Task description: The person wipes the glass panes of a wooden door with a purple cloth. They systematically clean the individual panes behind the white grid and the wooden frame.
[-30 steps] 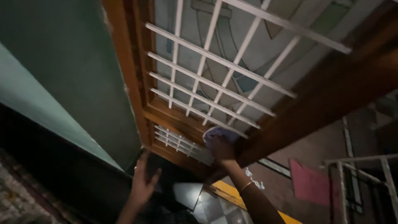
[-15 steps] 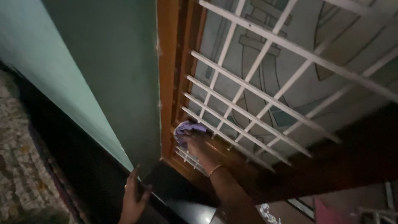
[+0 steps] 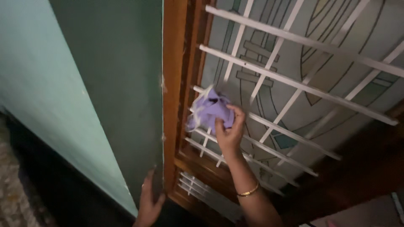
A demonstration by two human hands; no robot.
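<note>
Cloth moves up the window grille, left hand braces on the wall.

Left hand point(image 3: 148, 204) lies flat and open against the green wall edge point(image 3: 126, 126), lower left of the right hand, holding nothing. Just right of it runs the wooden frame point(image 3: 173, 84). Right hand point(image 3: 228, 130) pinches a bunched purple cloth point(image 3: 210, 112) against the white grille bars point(image 3: 269, 80); half a second ago it pressed the cloth low by the frame's bottom corner, now higher, so wiping looks to progress upward. Patterned glass point(image 3: 328, 63) sits behind, above-right of the hand.
</note>
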